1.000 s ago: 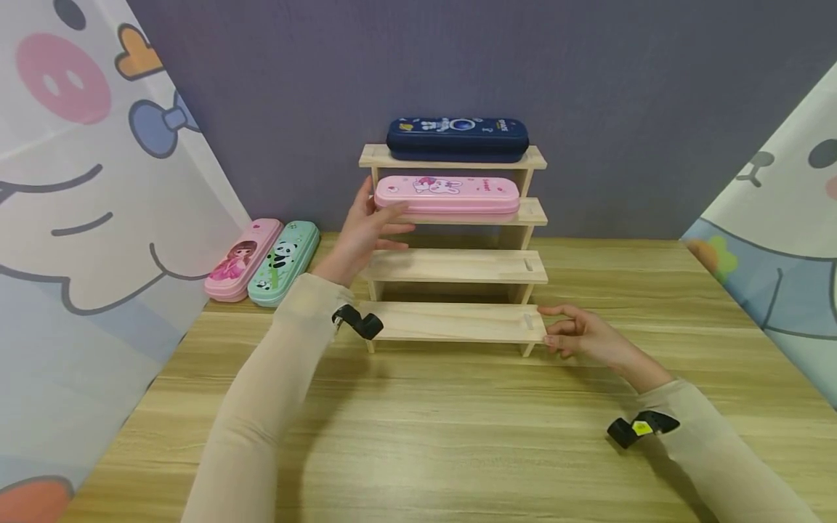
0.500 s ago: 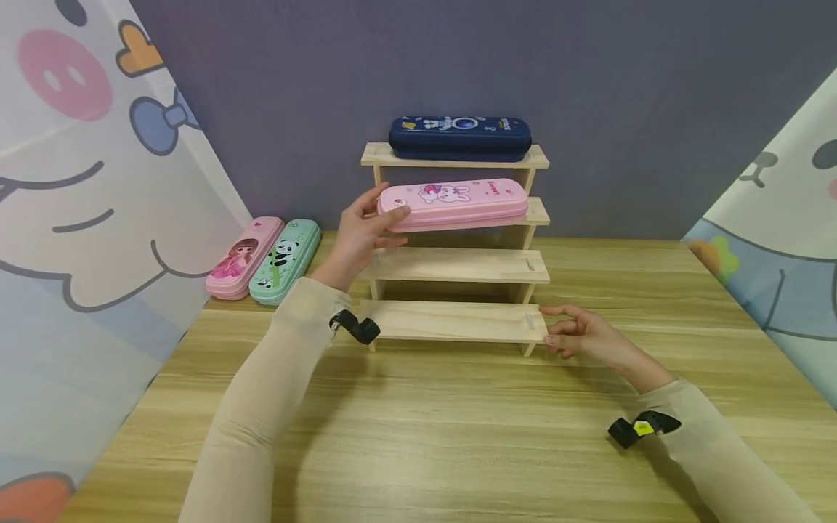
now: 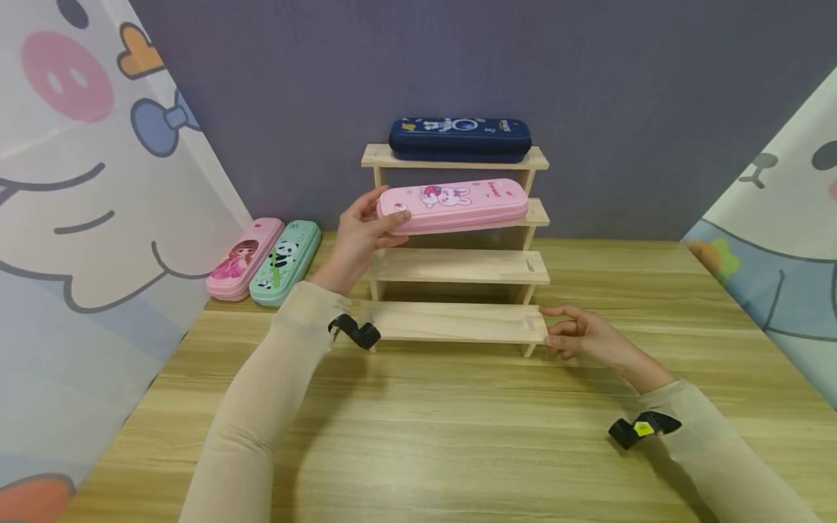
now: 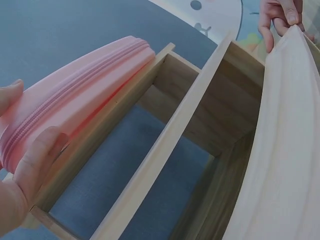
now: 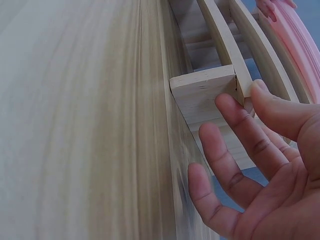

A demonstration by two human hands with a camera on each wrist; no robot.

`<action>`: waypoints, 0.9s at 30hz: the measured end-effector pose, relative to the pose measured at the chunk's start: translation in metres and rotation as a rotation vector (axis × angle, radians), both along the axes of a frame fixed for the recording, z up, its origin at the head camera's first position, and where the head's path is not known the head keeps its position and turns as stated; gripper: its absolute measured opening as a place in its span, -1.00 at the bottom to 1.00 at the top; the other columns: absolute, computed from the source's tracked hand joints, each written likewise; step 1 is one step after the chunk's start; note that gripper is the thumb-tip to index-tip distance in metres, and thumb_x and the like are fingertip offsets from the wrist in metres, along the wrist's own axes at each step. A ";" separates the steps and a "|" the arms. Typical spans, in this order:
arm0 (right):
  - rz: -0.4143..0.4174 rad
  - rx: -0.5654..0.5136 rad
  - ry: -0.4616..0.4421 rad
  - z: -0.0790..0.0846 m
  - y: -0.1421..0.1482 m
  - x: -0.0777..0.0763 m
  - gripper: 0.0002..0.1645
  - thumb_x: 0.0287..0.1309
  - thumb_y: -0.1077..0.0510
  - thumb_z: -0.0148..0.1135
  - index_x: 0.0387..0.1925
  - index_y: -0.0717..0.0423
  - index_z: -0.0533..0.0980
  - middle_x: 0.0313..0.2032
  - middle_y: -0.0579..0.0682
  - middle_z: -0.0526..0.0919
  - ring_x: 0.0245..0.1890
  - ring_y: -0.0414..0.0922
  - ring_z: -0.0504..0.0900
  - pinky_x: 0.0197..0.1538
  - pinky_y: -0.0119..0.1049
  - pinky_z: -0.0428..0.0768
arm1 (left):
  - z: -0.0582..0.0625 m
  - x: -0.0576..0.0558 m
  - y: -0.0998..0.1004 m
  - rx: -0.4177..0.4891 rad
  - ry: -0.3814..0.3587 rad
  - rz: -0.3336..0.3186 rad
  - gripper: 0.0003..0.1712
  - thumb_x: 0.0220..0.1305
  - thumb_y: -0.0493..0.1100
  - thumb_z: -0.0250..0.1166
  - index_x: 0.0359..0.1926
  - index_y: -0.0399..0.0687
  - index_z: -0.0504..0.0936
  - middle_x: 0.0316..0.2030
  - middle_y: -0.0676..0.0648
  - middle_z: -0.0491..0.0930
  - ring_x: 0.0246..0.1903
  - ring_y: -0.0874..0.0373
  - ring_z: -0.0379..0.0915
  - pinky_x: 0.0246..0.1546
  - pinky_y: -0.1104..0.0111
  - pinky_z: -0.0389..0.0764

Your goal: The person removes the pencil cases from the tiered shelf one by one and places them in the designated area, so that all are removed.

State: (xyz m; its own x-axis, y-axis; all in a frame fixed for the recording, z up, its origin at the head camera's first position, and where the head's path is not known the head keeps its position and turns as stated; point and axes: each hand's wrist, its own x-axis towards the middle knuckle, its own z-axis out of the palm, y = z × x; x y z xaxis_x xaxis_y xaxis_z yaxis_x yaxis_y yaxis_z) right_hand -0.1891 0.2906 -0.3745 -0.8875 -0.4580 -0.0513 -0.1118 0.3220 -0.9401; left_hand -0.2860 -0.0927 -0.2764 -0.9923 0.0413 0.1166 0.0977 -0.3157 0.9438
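Observation:
My left hand grips the left end of a pink pencil case printed with a white rabbit, thumb over its lid. The case tilts, its right end higher, in front of the second tier from the top of a stepped wooden rack. In the left wrist view, the zip side of the pink case shows. At the rack's lowest tier, my right hand pinches the right end of the board. In the right wrist view, thumb and index finger meet at the board's corner, the other fingers spread apart.
A dark blue pencil case with an astronaut lies on the top tier. Left of the rack, a pink pencil case with a doll and a green panda pencil case lie side by side on the wooden table. A grey wall stands behind.
My left hand has taken hold of the rabbit pencil case, lifted it off its tier and brought it forward, tilted. The right hand has stayed on the lowest board.

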 end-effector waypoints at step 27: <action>0.003 -0.006 0.004 -0.001 0.001 0.001 -0.26 0.34 0.32 0.20 0.38 0.54 0.08 -0.19 -0.16 0.72 -0.27 -0.13 0.69 -0.28 -0.29 0.72 | -0.006 0.031 -0.019 0.105 0.051 0.127 -0.30 0.13 -0.56 0.35 0.28 -0.21 0.38 -0.05 -0.12 0.30 -0.27 0.06 0.57 -0.35 0.21 0.78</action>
State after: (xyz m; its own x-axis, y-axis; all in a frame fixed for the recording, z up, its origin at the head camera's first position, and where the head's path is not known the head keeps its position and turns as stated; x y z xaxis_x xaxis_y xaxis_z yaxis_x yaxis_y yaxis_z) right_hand -0.1886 0.2912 -0.3754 -0.8864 -0.4606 -0.0453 -0.1160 0.3158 -0.9417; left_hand -0.2545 -0.1119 -0.2825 -0.9815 -0.0993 0.1640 0.1901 -0.3942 0.8991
